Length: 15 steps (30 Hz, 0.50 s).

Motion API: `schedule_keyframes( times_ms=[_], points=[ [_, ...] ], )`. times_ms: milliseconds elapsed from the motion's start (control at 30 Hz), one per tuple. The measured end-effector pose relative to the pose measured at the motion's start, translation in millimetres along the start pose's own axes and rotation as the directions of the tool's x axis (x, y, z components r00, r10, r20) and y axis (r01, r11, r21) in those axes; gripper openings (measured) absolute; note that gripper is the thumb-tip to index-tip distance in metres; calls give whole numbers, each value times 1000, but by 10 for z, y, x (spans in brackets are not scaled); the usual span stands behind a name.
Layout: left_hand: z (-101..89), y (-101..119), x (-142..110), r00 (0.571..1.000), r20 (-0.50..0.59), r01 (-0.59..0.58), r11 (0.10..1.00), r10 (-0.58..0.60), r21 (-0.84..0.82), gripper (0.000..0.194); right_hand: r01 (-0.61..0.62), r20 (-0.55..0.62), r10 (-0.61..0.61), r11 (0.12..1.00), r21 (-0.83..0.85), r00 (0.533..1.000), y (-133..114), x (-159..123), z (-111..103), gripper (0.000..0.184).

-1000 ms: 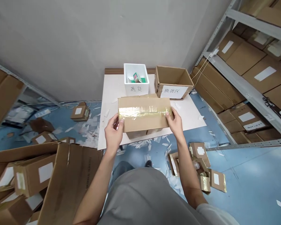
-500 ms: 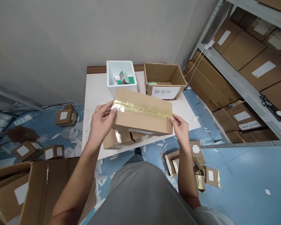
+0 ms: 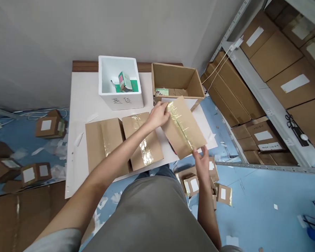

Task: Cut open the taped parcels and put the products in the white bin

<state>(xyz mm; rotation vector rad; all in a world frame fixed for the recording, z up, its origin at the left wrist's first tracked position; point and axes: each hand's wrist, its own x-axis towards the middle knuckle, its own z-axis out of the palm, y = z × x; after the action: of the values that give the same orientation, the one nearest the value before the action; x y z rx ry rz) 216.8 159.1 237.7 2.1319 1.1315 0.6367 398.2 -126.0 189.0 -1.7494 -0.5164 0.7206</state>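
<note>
Between both hands I hold a cardboard box [image 3: 186, 127] with a strip of shiny yellowish tape along its top. My left hand [image 3: 159, 115] grips its far left end, and my right hand [image 3: 201, 159] grips the near right end. The box is over the right part of the white table [image 3: 77, 98]; whether it touches the surface I cannot tell. Two more taped cardboard boxes lie side by side to its left: one box [image 3: 142, 140] in the middle and another box [image 3: 101, 140] farther left.
A white foam bin [image 3: 126, 101] with a small green-and-white carton [image 3: 125, 82] stands at the back, beside an open cardboard box [image 3: 177, 78]. Shelving with boxes [image 3: 295, 84] rises at right. Small boxes [image 3: 51, 126] and paper scraps litter the blue floor.
The held box has moved right and turned, uncovering the two boxes on the table. My left hand has reached across to the right with it. The view has shifted too.
</note>
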Motion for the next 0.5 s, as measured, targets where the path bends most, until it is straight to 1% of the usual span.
schedule_keyframes(
  times_ms=[67, 133, 233, 300, 367, 400, 433, 467, 500],
  points=[
    [243, -74, 117, 994, 65, 85, 992, -92, 94, 50, -76, 119, 75, 997, 3, 990, 187, 48, 89, 99],
    [468, -159, 209, 971, 133, 170, 966, -197, 192, 48, -150, 240, 142, 989, 16, 960, 394, 103, 186, 89],
    [754, -292, 289, 917, 211, 272, 919, -338, 286, 47, -294, 381, 267, 956, 11, 885, 708, 188, 325, 74],
    [886, -366, 266, 894, 230, 313, 903, -385, 295, 44, -348, 474, 318, 937, -25, 821, 874, 263, 378, 68],
    [946, -423, 141, 887, 236, 326, 901, -396, 287, 42, -335, 555, 346, 934, -126, 757, 972, 384, 370, 64],
    [942, -448, 32, 891, 231, 325, 905, -390, 274, 43, -303, 584, 360, 932, -197, 728, 994, 471, 340, 63],
    [913, -474, -110, 904, 205, 322, 914, -374, 246, 45, -259, 599, 372, 928, -269, 709, 1001, 577, 297, 63],
    [856, -507, -282, 915, 169, 328, 918, -367, 221, 48, -207, 601, 375, 920, -332, 706, 997, 700, 245, 65],
    [771, -549, -482, 939, 66, 324, 934, -336, 148, 52, -151, 593, 363, 914, -377, 718, 986, 837, 191, 68]
  ],
)
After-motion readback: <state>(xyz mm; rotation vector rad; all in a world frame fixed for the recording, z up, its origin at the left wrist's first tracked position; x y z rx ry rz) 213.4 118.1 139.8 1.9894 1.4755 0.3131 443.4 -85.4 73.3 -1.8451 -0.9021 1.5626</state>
